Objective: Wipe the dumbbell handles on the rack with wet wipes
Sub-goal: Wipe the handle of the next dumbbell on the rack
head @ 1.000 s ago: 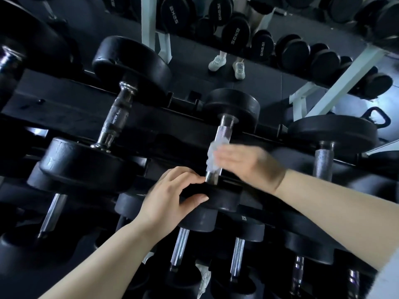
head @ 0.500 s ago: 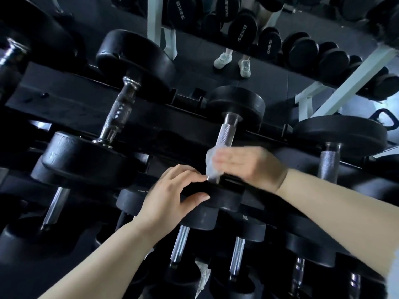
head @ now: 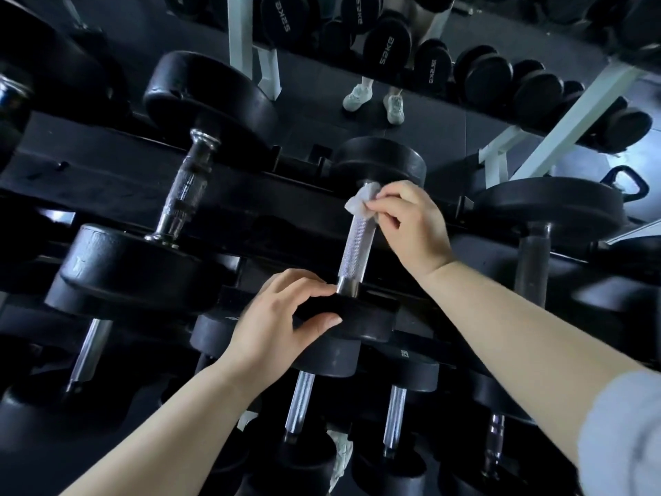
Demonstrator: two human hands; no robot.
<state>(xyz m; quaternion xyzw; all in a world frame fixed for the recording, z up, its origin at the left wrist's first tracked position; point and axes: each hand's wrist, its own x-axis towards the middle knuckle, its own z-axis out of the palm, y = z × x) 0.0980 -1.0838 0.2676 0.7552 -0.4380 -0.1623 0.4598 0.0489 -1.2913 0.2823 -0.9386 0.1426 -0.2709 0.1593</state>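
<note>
A black dumbbell lies on the top tier of the rack (head: pixel 118 187), its knurled steel handle (head: pixel 357 247) running away from me. My right hand (head: pixel 411 223) pinches a crumpled white wet wipe (head: pixel 361 202) against the far end of that handle, just under the far weight head (head: pixel 379 161). My left hand (head: pixel 282 323) grips the rim of the near weight head (head: pixel 361 316), fingers on top and thumb on its side.
A larger dumbbell (head: pixel 179 195) lies to the left and another (head: pixel 536 241) to the right on the same tier. Lower tiers hold several smaller dumbbells (head: pixel 300 402). Beyond stands a white-framed rack (head: pixel 572 102), and a person's white shoes (head: pixel 372 100) show on the floor.
My right hand has slid the wipe from the near part of the handle up to its far end, uncovering the knurled steel. My left hand has stayed on the near head.
</note>
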